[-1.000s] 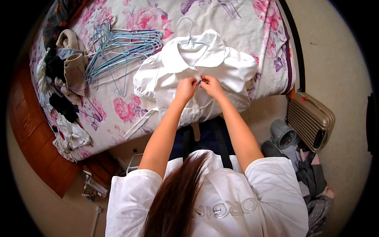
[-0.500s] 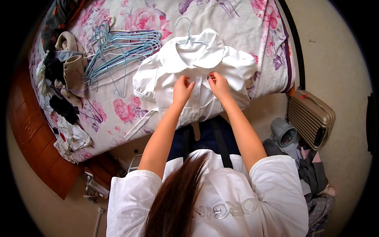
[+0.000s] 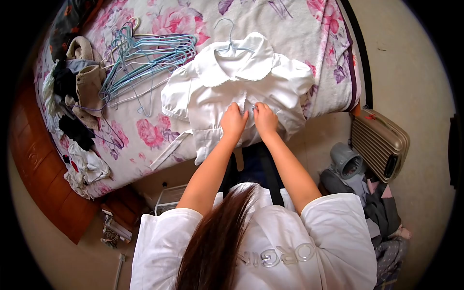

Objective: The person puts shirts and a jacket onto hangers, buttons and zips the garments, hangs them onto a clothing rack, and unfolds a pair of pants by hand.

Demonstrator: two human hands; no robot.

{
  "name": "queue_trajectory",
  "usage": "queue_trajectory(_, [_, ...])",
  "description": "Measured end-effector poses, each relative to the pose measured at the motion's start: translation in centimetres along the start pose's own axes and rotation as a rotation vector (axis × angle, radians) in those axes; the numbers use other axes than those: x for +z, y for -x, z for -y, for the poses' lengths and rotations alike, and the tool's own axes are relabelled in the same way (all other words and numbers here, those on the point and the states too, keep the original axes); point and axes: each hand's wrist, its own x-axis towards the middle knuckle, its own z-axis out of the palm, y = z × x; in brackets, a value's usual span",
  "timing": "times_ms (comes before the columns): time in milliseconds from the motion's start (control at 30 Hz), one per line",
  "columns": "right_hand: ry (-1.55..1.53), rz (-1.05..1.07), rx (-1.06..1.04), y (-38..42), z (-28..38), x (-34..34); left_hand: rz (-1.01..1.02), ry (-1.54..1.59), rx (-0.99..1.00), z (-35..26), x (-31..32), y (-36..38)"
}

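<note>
A white short-sleeved blouse (image 3: pixel 208 104) with a wide scalloped collar lies face up on the edge of the bed. Inside its neck sits a pale blue hanger (image 3: pixel 231 47), the hook pointing away from me. My left hand (image 3: pixel 234 121) is closed on the front placket, fingers pinching the fabric edge. Close beside it, my right hand (image 3: pixel 265 120) also pinches the placket, at about the same height. The small spot between the fingertips, where a button might be, is too fine to make out.
Several blue and white hangers (image 3: pixel 145 53) lie in a heap left of the blouse. Crumpled clothes (image 3: pixel 89 92) cover the bed's left side. On the floor to the right stand a brown suitcase (image 3: pixel 379 142) and a grey bucket-like container (image 3: pixel 346 162) beside more clothes.
Both hands have moved down the blouse front towards me and closer together. The lower part of the placket is now hidden behind them.
</note>
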Motion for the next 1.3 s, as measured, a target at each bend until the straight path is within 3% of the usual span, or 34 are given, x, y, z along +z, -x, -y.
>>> queue_trajectory(167, [0.056, 0.028, 0.009, -0.3, -0.3, 0.7, -0.039, 0.021, -0.037, 1.9, 1.7, -0.1])
queue_trajectory(267, [0.070, 0.042, 0.024, -0.4, -0.4, 1.0, -0.085, 0.196, 0.027, 3.5, 2.5, 0.0])
queue_trajectory(367, [0.063, 0.064, 0.053, -0.8, -0.5, 1.3, -0.101, 0.537, -0.098, 4.8, 3.6, 0.2])
queue_trajectory(567, [-0.189, 0.190, 0.096, -0.7, -1.6, 0.9, 0.199, 0.997, -0.301, 4.6, 2.6, 1.1])
queue_trajectory(733, [-0.731, 0.322, 0.241, 0.4, -1.3, -0.1, 0.240, 0.917, -0.254, 3.6, 1.8, 1.6])
queue_trajectory(1033, [-0.800, 0.259, 0.152, 1.4, -1.0, 0.3, 0.360, 0.820, -0.230, 2.9, 0.2, 1.5])
queue_trajectory(1300, [-0.879, 0.431, 0.114, 0.5, -2.3, 0.7, 0.489, 0.851, -0.158, 2.7, -0.9, 0.9])
